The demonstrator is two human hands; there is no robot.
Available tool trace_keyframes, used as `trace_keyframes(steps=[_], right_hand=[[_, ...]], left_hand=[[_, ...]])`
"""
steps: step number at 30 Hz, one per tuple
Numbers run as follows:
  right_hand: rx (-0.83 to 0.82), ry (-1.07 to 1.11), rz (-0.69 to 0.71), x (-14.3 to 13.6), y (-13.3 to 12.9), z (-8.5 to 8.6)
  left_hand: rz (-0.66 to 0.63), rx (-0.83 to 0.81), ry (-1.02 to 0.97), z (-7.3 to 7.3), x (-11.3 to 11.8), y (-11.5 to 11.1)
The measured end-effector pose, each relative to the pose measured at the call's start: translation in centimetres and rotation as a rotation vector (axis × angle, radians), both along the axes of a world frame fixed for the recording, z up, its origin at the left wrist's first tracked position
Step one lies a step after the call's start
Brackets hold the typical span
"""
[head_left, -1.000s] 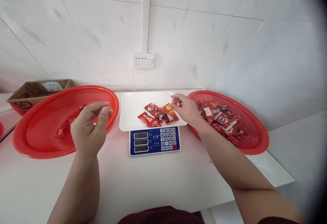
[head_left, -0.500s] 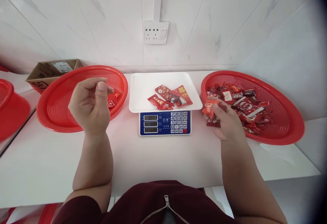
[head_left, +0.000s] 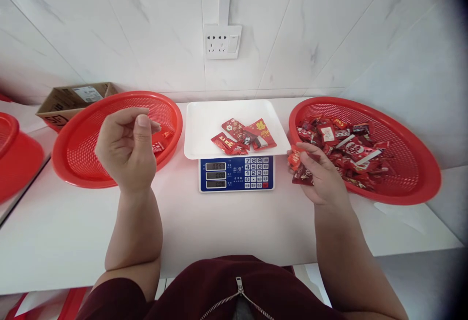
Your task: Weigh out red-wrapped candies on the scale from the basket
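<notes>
My left hand (head_left: 126, 147) hovers over the left red basket (head_left: 78, 181), its fingers loosely curled, thumb apart, nothing seen in it. Inside that basket a few red-wrapped candies (head_left: 159, 146) show beyond the hand. Between thumb and fingers of my right hand (head_left: 323, 174) are an orange-red wrapped candy (head_left: 294, 158) and a dark red wrapped candy (head_left: 303, 176). That hand is at the near left rim of the right red basket (head_left: 413, 176), which holds many mixed candies (head_left: 353, 149). Several red packets (head_left: 234, 137) lie on the white tray (head_left: 204, 120) of a blue-fronted scale (head_left: 237, 176).
A cardboard box (head_left: 75, 98) stands behind the left basket. At the far left edge is another red container (head_left: 22, 164). The white table (head_left: 234, 227) runs along a tiled wall with a power socket (head_left: 222, 42) above the scale.
My right hand has turned slightly, so the dark red candy shows more. The left hand barely moves. The packets stay on the tray, and the scale's top display digits differ.
</notes>
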State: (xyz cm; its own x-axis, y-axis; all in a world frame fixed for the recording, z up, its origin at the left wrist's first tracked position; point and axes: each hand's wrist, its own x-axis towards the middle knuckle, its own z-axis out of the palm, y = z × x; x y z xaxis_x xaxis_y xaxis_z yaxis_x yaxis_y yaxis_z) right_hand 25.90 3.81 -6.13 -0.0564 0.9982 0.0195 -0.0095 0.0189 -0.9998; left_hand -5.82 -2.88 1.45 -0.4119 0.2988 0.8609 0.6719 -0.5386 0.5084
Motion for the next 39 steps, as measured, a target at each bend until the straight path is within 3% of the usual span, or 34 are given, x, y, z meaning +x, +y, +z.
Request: trace_keyframes(steps=[4,10,16,20,23,27,39], right_hand=[[-0.018,0.055,0.023,-0.2,-0.1,-0.2],[-0.008,-0.049,0.050,-0.3,0.0,-0.4],[-0.073,-0.156,0.039,-1.6,0.1,1.0],[0.022,-0.295,0.107,-3.6,0.9,2.0],[0.186,-0.385,0.142,-4.8,1.8,2.4],[0.349,-0.509,0.035,-4.8,2.0,2.6],[0.181,-0.400,-0.220,0.5,-1.4,0.8]], left_hand=[[0.018,-0.038,0.002,0.0,0.0,-0.1],[-0.012,-0.068,0.012,-0.1,0.0,-0.2],[-0.041,-0.065,-0.002,0.0,0.2,-0.2],[-0.012,-0.102,-0.027,0.2,0.4,-0.3],[-0.009,-0.115,-0.027,0.2,0.4,-0.4],[-0.012,-0.103,-0.039,0.1,0.2,-0.6],[-0.011,-0.113,-0.013,-0.3,0.2,-0.2]])
